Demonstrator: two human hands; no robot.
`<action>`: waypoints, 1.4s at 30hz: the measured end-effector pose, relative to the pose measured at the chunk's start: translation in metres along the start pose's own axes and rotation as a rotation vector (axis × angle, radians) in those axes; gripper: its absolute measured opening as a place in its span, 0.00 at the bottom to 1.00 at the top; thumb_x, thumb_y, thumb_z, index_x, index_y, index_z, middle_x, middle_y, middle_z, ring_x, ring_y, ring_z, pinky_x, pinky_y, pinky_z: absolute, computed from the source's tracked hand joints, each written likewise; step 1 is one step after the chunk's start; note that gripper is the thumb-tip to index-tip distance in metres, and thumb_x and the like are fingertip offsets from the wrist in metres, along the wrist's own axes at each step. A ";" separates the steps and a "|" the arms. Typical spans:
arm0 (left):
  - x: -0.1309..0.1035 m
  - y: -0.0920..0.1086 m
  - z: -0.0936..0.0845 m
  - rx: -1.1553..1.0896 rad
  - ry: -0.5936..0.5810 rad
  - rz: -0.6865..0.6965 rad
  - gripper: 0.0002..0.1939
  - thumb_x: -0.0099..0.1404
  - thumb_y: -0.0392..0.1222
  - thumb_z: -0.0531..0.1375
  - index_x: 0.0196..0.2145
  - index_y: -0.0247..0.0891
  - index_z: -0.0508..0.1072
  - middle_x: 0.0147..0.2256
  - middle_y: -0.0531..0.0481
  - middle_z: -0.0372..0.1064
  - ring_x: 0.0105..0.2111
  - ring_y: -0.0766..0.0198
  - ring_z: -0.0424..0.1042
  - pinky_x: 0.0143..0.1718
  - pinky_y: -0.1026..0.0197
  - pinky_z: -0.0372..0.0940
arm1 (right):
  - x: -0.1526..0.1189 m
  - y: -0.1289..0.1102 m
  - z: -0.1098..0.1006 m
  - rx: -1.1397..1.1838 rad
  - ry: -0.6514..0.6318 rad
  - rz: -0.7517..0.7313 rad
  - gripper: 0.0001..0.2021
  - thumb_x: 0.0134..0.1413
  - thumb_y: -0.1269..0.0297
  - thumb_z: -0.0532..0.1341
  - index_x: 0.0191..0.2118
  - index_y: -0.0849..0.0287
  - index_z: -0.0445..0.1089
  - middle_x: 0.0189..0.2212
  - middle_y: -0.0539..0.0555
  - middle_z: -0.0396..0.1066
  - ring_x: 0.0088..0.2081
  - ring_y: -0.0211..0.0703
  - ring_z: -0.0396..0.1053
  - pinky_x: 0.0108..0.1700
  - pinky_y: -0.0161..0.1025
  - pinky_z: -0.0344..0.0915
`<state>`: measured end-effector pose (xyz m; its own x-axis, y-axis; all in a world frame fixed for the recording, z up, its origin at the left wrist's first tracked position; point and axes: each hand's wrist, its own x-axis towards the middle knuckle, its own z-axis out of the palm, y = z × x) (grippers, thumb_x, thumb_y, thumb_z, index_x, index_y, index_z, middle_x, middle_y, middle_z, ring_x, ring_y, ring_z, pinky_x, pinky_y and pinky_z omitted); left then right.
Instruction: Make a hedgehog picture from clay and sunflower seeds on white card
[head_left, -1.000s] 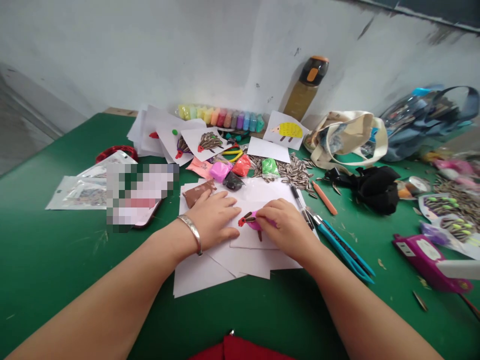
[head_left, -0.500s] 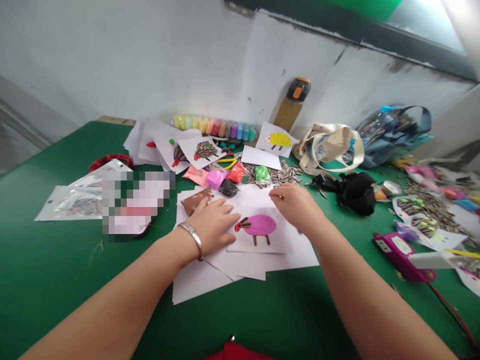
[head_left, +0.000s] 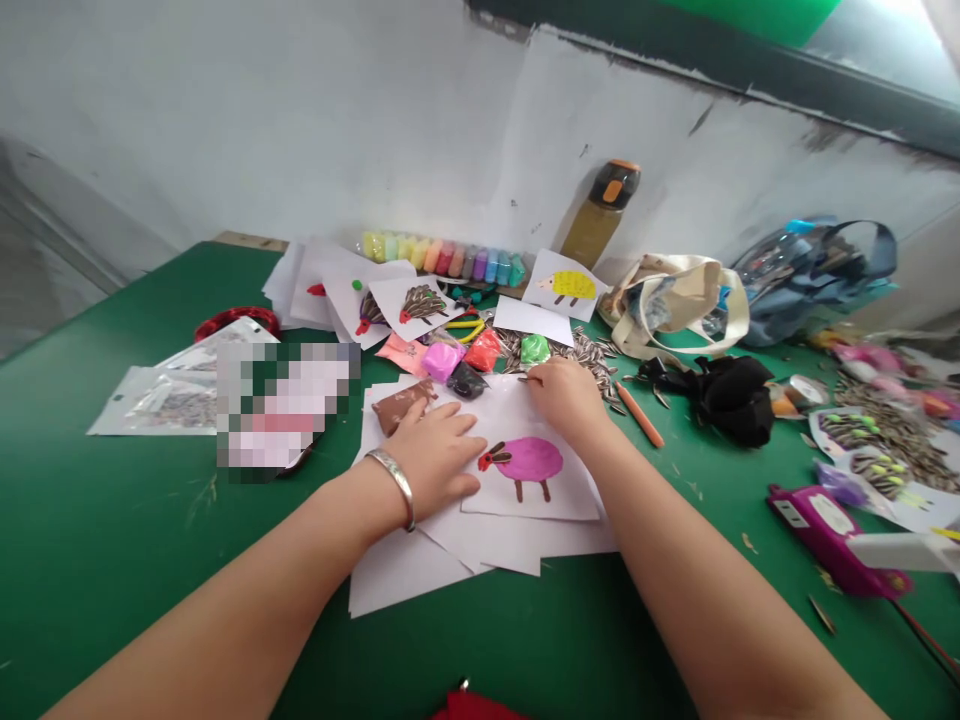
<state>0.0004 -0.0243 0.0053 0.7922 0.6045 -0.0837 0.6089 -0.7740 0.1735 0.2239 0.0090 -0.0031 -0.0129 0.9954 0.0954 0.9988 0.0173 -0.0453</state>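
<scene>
My left hand [head_left: 442, 460], a silver bracelet on its wrist, lies with fingers spread on the papers at the left edge of a card [head_left: 570, 500]. The card bears a pink clay animal [head_left: 531, 459] with a red head, brown legs and two striped seeds by the head. Above the card my right hand [head_left: 566, 400] is closed in a pinch, and a small dark tip, looking like a sunflower seed [head_left: 523, 379], shows at its fingertips. A brown clay packet [head_left: 401, 405] touches the area behind my left fingers. Loose sunflower seeds [head_left: 592, 360] are heaped beyond my right hand.
Pink [head_left: 443, 359], black [head_left: 467, 380], red and green clay packets sit behind the papers. An orange stick-like tool [head_left: 640, 414] lies right of my right forearm. Farther back stand a bottle [head_left: 600, 215] and a cloth bag [head_left: 675, 305]. A purple glue gun [head_left: 836, 535] is at right.
My right hand has shifted slightly left and back relative to the card, and the orange tool now shows beside it. The view has turned a little. My left hand stays on the papers.
</scene>
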 end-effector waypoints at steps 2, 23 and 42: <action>0.000 0.000 0.001 0.000 -0.003 -0.005 0.13 0.62 0.48 0.61 0.43 0.43 0.74 0.49 0.46 0.69 0.55 0.46 0.60 0.56 0.35 0.51 | -0.003 -0.001 -0.001 -0.003 -0.002 -0.013 0.13 0.58 0.70 0.52 0.32 0.59 0.75 0.34 0.59 0.73 0.41 0.48 0.68 0.39 0.39 0.57; -0.004 0.008 0.002 0.109 0.069 0.023 0.14 0.63 0.45 0.62 0.46 0.42 0.75 0.57 0.42 0.64 0.62 0.41 0.54 0.59 0.32 0.48 | -0.083 -0.006 -0.010 0.739 -0.002 -0.032 0.08 0.54 0.68 0.59 0.33 0.54 0.76 0.28 0.47 0.76 0.31 0.38 0.70 0.35 0.34 0.63; 0.000 0.011 -0.002 0.023 0.030 0.091 0.13 0.67 0.44 0.56 0.48 0.41 0.72 0.46 0.46 0.71 0.56 0.46 0.61 0.54 0.40 0.55 | -0.080 -0.009 -0.008 0.554 -0.040 -0.187 0.10 0.56 0.73 0.56 0.37 0.55 0.75 0.34 0.51 0.75 0.39 0.42 0.69 0.42 0.35 0.60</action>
<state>0.0068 -0.0320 0.0091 0.8428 0.5368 -0.0390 0.5358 -0.8298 0.1561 0.2164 -0.0716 -0.0027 -0.1988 0.9733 0.1147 0.8060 0.2290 -0.5458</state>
